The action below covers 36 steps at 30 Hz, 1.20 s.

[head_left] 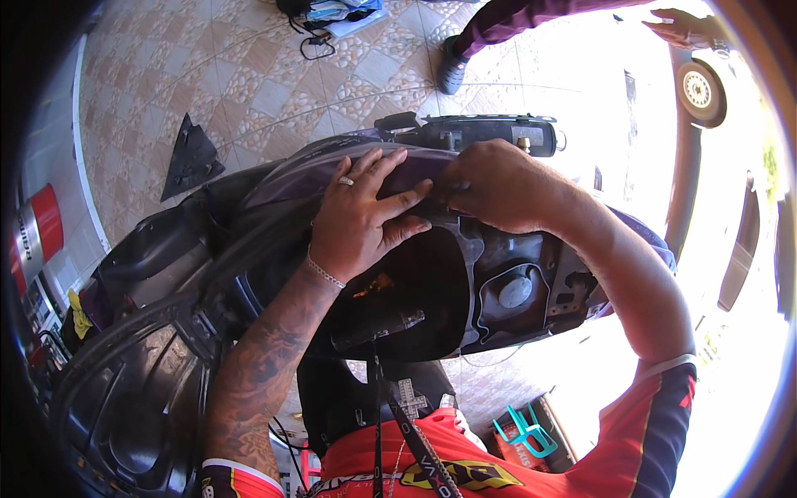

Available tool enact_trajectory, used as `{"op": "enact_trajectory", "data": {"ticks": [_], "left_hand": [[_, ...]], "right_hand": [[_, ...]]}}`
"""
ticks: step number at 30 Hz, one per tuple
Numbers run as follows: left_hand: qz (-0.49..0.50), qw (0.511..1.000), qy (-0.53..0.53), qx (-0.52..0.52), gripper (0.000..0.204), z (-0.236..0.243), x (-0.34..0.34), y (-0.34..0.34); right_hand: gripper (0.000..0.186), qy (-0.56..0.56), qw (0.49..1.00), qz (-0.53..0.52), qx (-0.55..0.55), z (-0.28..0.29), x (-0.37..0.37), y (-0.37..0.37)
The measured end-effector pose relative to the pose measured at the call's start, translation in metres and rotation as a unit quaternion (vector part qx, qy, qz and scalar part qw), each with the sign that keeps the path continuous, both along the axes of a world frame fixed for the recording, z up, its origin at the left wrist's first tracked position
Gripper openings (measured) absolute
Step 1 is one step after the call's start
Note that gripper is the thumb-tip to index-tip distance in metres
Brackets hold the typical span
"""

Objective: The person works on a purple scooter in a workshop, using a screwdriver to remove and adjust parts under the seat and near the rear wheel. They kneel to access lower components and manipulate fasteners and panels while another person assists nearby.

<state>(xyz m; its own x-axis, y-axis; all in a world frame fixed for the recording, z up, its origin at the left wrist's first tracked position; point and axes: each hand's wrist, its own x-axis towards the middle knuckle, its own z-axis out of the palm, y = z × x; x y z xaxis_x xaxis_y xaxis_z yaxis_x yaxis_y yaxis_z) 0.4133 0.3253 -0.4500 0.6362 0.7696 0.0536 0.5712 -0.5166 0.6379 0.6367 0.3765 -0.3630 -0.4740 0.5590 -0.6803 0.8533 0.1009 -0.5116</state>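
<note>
Left forearm, tattooed, rising from 7 o'clock, wrist pointing toward 1 o'clock. Left hand lying back up, fingers spreading; thumb and index finger pointing toward 2 o'clock. Right arm bending at elbow near 4 o'clock, right forearm slanting toward 10 o'clock. Right hand curling, knuckles up, facing 9 o'clock, fingertips mostly hiding.
</note>
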Motion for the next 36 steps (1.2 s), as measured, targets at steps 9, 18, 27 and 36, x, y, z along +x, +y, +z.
{"op": "enact_trajectory", "data": {"ticks": [9, 18, 27, 36], "left_hand": [[-0.014, 1.000, 0.019, -0.007, 0.048, 0.001, -0.003, 0.001], [-0.011, 1.000, 0.014, 0.000, 0.049, -0.002, -0.003, 0.001], [-0.008, 1.000, 0.010, 0.006, 0.049, -0.001, -0.002, 0.000], [-0.011, 1.000, 0.011, 0.007, 0.049, -0.002, -0.002, 0.001]], "right_hand": [[0.031, -0.081, 0.996, 0.024, -0.005, -0.003, -0.007, 0.002], [0.025, 0.032, 0.999, 0.023, 0.023, -0.006, 0.004, -0.004], [0.036, -0.090, 0.996, -0.010, -0.017, -0.006, -0.009, 0.000], [0.031, -0.025, 0.995, 0.092, 0.022, -0.013, -0.002, 0.003]]}}
